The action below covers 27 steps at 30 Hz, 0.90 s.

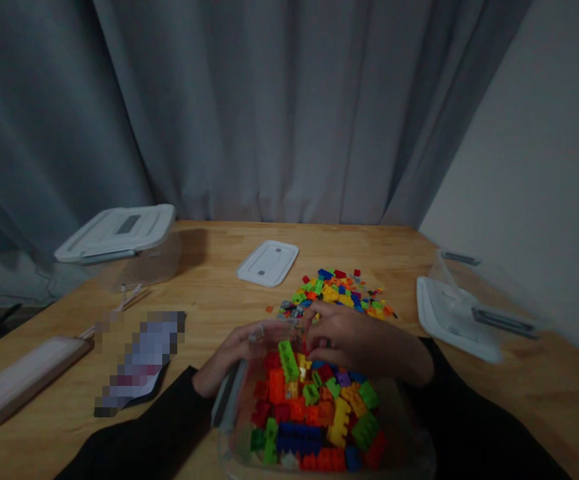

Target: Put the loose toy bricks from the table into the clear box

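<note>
In front of me stands a clear plastic box [233,460], its bottom covered with large toy bricks [296,410] in red, orange, yellow, green, blue and purple. My left hand [239,345] wraps the far left corner of the box, its fingers stretched along the outside of the far wall. Over the far side of the box is my right hand [346,335], with its fingers curled down. Something red shows by those fingertips, but I cannot tell whether they hold it. One long light-green brick [288,361] leans on top of the others, left of my right hand.
Beyond the box, small bricks [338,291] lie heaped on the wooden table [209,257]. A white lid [269,263] lies behind them. A lidded box [119,233] stands left, above a blurred-out flat item [142,363] and a pale oblong case [29,377]. On the right, another clear box [484,287] rests on a lid [434,320].
</note>
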Available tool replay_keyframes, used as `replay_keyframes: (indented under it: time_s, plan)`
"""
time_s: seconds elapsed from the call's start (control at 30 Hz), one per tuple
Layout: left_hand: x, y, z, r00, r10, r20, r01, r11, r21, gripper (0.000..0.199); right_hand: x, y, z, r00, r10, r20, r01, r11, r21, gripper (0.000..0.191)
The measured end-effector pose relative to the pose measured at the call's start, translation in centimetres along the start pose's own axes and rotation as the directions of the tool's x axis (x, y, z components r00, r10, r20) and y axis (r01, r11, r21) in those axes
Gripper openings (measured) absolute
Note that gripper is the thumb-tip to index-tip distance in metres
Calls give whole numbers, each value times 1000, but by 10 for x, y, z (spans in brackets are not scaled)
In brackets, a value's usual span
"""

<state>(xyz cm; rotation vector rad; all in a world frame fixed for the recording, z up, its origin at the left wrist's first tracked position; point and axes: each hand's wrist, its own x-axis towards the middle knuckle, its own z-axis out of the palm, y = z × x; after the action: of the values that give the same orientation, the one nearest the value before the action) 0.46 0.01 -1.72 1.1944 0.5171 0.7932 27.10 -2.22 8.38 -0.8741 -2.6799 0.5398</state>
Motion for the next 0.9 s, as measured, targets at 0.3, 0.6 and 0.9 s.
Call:
replay_keyframes:
  time_s: [0.3,0.6,0.9]
  plan:
    - [0,4,0,1000,6,-5,-5,1000,29,54,2,5,15,999,45,-4,-45,992,-117,18]
    - [1,-1,-4,1000,15,-25,-14,999,47,52,5,3,19,997,29,-75,-47,967,-250,23]
    - [1,2,-6,1000,25,-4,-24,995,97,52,7,6,22,999,32,-42,-43,962,-269,22]
